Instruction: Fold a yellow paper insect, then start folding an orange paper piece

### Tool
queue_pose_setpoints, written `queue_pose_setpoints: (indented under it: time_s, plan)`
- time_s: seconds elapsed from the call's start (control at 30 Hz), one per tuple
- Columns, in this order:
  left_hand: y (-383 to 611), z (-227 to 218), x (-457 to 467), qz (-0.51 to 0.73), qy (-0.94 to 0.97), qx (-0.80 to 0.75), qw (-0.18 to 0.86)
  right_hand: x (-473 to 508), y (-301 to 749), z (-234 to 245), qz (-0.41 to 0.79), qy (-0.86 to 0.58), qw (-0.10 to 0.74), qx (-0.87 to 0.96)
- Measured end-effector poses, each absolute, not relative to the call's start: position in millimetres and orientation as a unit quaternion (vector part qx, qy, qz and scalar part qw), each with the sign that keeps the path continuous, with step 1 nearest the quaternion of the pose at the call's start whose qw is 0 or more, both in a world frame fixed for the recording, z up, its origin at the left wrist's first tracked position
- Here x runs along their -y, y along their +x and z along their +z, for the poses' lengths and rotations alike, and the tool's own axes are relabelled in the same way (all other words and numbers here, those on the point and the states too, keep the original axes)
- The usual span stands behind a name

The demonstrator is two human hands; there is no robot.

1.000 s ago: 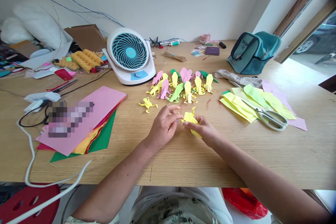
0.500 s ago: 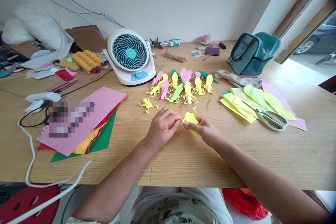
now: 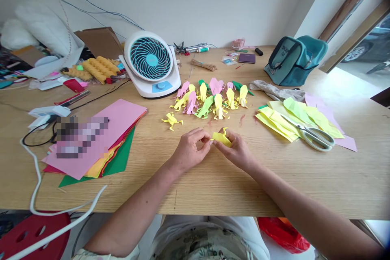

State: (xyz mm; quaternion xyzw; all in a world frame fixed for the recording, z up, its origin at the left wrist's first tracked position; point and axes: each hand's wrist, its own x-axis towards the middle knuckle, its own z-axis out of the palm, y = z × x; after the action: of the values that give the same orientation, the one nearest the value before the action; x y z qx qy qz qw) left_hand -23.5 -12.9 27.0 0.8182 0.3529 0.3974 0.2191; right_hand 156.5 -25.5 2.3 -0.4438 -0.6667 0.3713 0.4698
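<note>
Between my hands is a yellow origami figure, held a little above the table near its middle. My right hand is closed on its body, thumb on the near side. With thumb and fingers pinched together, my left hand grips a thin tip on the figure's left side. A small folded point sticks up at its far right corner. Just beyond, on the left, lies a small yellow folded paper piece. Several pink, yellow and green origami figures stand grouped farther back.
A stack of coloured paper lies on the left, near a white fan. On the right, scissors rest on yellow sheets. A teal bag stands at the back right. A white cable hangs over the front left edge.
The yellow figure has tilted flatter, and my right thumb has shifted down off its top face. My left fingers still pinch its left tip, with the hand turned slightly.
</note>
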Motion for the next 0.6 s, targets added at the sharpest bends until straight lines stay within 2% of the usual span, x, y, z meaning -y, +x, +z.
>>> queue_pose_setpoints:
  time_s: [0.13, 0.37, 0.6]
  plan:
    - [-23, 27, 11, 0.394, 0.81, -0.358, 0.247, 26, 155, 1, 0.372, -0.451, 0.46, 0.668]
    - [-24, 29, 11, 0.373, 0.774, -0.381, 0.342, 26, 156, 3, 0.446, -0.446, 0.428, 0.647]
    - [-26, 19, 6, 0.35, 0.732, -0.411, 0.416, 21, 160, 3, 0.455, -0.458, 0.431, 0.63]
